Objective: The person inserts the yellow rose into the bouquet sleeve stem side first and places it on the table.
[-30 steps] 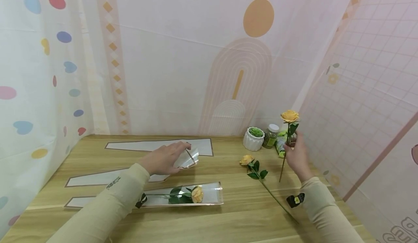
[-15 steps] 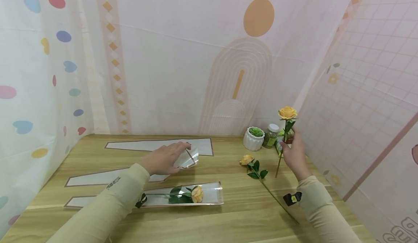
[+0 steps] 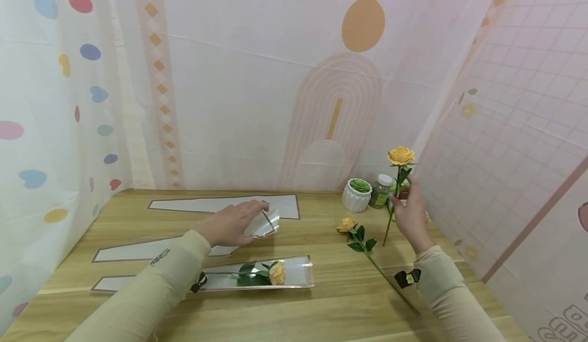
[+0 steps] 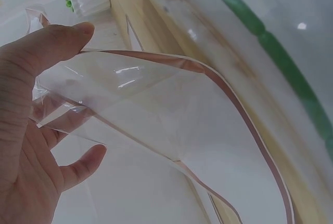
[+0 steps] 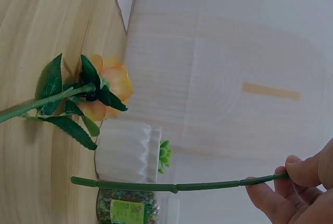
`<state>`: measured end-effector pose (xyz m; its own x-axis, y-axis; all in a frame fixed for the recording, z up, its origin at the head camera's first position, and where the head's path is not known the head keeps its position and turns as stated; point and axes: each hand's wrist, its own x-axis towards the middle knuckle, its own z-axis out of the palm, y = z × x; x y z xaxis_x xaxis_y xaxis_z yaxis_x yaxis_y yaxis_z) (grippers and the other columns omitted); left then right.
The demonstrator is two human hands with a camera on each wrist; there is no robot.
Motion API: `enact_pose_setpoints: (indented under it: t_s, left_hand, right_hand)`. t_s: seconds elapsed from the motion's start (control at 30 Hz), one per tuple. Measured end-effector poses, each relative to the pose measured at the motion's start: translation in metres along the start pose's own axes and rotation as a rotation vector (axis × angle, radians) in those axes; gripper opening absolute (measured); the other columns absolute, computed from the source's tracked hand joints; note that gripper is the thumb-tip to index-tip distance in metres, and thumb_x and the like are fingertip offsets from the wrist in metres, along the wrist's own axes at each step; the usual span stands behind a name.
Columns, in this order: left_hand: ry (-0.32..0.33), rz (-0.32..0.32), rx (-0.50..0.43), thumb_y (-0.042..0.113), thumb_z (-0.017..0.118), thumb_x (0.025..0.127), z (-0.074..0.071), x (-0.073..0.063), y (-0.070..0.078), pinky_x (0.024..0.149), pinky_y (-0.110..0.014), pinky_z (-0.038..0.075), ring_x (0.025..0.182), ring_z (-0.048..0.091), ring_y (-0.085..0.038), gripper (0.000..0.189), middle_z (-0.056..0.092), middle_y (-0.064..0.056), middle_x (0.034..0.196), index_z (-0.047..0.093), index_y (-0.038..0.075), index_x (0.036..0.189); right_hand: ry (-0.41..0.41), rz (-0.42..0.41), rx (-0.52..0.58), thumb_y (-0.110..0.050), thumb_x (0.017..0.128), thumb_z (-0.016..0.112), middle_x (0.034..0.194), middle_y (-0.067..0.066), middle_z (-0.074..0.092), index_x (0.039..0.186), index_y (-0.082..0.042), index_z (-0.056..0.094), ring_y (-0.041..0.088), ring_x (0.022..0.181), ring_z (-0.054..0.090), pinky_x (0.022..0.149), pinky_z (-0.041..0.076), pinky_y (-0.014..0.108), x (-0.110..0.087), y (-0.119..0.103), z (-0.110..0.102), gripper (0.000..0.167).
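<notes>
My left hand holds up the wide mouth of a clear-fronted white flower sleeve edged in brown. In the left wrist view, one finger lies at the rim and others show behind the film. The narrow end of this sleeve lies flat on the table to the left. My right hand pinches the stem of a yellow rose, bloom up, above the table. A second yellow rose lies on the wood to the left of that hand. Nearest me, another sleeve contains a rose.
A further flat sleeve lies along the back of the wooden table. At the back right stand a white pot with a green succulent and a lidded jar. Patterned curtains rise behind the table and on both sides.
My right hand has moved a little to the left with the upright rose, whose bloom is now slightly higher. The left hand and its sleeve have stayed still.
</notes>
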<state>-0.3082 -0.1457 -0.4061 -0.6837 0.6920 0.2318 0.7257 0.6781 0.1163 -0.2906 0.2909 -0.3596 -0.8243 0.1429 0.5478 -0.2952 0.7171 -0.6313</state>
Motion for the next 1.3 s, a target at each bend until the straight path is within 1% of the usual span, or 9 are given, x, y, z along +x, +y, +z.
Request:
enact_pose_setpoints:
  t_s: [0.13,0.33,0.43,0.67,0.83,0.97,1.13,1.3]
  left_hand:
    - [0.004,0.009,0.007,0.025,0.083,0.081,0.0,0.001,-0.001,0.074,-0.04,0.055,0.099,0.059,-0.022,0.081,0.059,-0.013,0.129,0.038,0.009,0.146]
    - [0.006,0.019,0.029,0.027,0.083,0.081,0.001,0.001,-0.002,0.075,-0.04,0.055,0.101,0.059,-0.023,0.082,0.059,-0.013,0.131,0.038,0.008,0.147]
    - [0.005,0.017,0.027,0.027,0.083,0.081,0.001,0.001,-0.001,0.075,-0.04,0.055,0.1,0.059,-0.023,0.081,0.058,-0.013,0.13,0.038,0.009,0.147]
    - [0.0,0.007,0.023,0.026,0.083,0.082,-0.001,0.002,0.0,0.076,-0.042,0.055,0.1,0.059,-0.022,0.08,0.058,-0.013,0.13,0.039,0.008,0.147]
    - [0.001,0.006,0.026,0.026,0.083,0.082,-0.002,0.002,0.001,0.076,-0.041,0.055,0.1,0.059,-0.022,0.08,0.059,-0.013,0.13,0.039,0.009,0.146]
    - [0.003,0.01,0.031,0.026,0.083,0.081,-0.001,0.002,0.0,0.076,-0.041,0.055,0.1,0.059,-0.022,0.08,0.059,-0.012,0.129,0.039,0.009,0.146]
    - [0.001,0.013,0.041,0.027,0.082,0.082,-0.001,0.003,0.0,0.077,-0.042,0.055,0.102,0.059,-0.022,0.079,0.058,-0.012,0.13,0.039,0.009,0.146]
    - [-0.001,0.016,0.035,0.026,0.082,0.082,0.0,0.004,0.0,0.077,-0.042,0.055,0.101,0.058,-0.022,0.079,0.058,-0.012,0.131,0.039,0.008,0.146]
  right_hand:
    - [0.006,-0.005,0.015,0.006,0.098,0.058,0.117,0.028,0.053,0.153,0.002,0.026,0.045,0.109,0.056,0.082,0.048,0.054,0.001,-0.002,0.002,0.065]
    - [0.038,-0.078,0.022,0.012,0.094,0.06,0.11,0.028,0.055,0.15,0.0,0.031,0.046,0.103,0.059,0.078,0.049,0.055,0.002,-0.005,0.007,0.065]
    - [0.047,-0.101,0.021,0.014,0.093,0.06,0.107,0.026,0.056,0.148,-0.001,0.032,0.044,0.101,0.059,0.076,0.049,0.055,0.002,-0.007,0.009,0.064]
    - [0.019,-0.084,0.057,0.009,0.096,0.059,0.109,0.025,0.055,0.15,-0.001,0.031,0.041,0.103,0.057,0.078,0.047,0.051,0.004,-0.015,0.014,0.061]
    - [0.019,-0.076,0.07,0.009,0.096,0.06,0.111,0.025,0.055,0.149,-0.002,0.033,0.042,0.104,0.057,0.08,0.048,0.052,0.005,-0.019,0.016,0.061]
    - [0.025,-0.082,0.084,0.01,0.095,0.06,0.109,0.025,0.055,0.147,-0.002,0.035,0.041,0.104,0.057,0.081,0.048,0.052,0.006,-0.02,0.018,0.06]
    - [0.021,-0.089,0.102,0.011,0.094,0.061,0.107,0.024,0.056,0.146,-0.002,0.035,0.039,0.101,0.058,0.078,0.048,0.049,0.007,-0.022,0.022,0.059]
    - [-0.006,-0.075,0.115,0.01,0.096,0.06,0.11,0.024,0.055,0.148,-0.004,0.032,0.037,0.102,0.058,0.075,0.05,0.048,0.007,-0.027,0.025,0.061]
